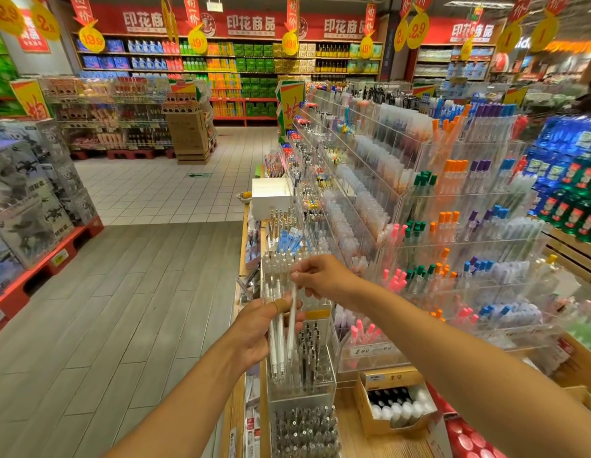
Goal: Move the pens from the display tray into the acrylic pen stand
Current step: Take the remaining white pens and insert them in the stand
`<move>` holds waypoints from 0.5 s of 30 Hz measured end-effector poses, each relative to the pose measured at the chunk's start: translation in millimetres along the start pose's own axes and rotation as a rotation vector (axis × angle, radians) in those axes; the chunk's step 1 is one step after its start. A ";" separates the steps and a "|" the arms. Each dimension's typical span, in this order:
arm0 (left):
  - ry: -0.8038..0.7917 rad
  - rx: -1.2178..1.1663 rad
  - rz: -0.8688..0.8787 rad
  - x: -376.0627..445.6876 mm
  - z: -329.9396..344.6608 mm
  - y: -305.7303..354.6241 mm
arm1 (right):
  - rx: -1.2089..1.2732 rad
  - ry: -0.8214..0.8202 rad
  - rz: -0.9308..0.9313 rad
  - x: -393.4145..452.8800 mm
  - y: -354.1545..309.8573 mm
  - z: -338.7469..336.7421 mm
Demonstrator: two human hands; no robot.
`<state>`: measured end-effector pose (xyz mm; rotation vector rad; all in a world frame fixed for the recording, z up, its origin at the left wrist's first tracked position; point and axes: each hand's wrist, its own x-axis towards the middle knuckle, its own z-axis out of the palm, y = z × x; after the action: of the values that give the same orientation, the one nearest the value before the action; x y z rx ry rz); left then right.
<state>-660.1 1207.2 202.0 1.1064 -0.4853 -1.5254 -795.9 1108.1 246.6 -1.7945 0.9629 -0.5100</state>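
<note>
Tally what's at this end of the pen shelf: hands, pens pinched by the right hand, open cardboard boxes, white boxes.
Hands: 2 (left hand, right hand)
White pen pinched by the right hand: 1
Open cardboard box: 1
White box: 1
Total: 5
The pen bundle gripped by the left hand overlaps too much to count.

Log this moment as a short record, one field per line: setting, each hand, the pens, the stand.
setting: shop aisle beside a stationery display
left hand: grips a bundle of white pens, bandage on the thumb
right hand: pinches the top of a single white pen, drawing it out of the bundle
acrylic pen stand: below the hands, dark pens upright in its holes, several holes free
cardboard box: right of the stand, holds black and white caps
</note>
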 end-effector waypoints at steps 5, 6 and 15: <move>0.180 -0.107 -0.029 6.3 -5.7 3.0 | 0.075 -0.004 -0.053 4.8 -12.5 -18.4; 0.242 -0.119 -0.052 8.7 -8.7 2.8 | 0.010 0.038 -0.097 6.3 -15.7 -22.4; 0.344 -0.185 -0.157 16.7 -25.0 -0.8 | -0.585 0.235 -0.349 14.3 -6.8 -19.2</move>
<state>-638.3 1198.5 183.3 1.2506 -0.0219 -1.4409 -798.4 1087.0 259.5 -2.4968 1.0308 -0.7194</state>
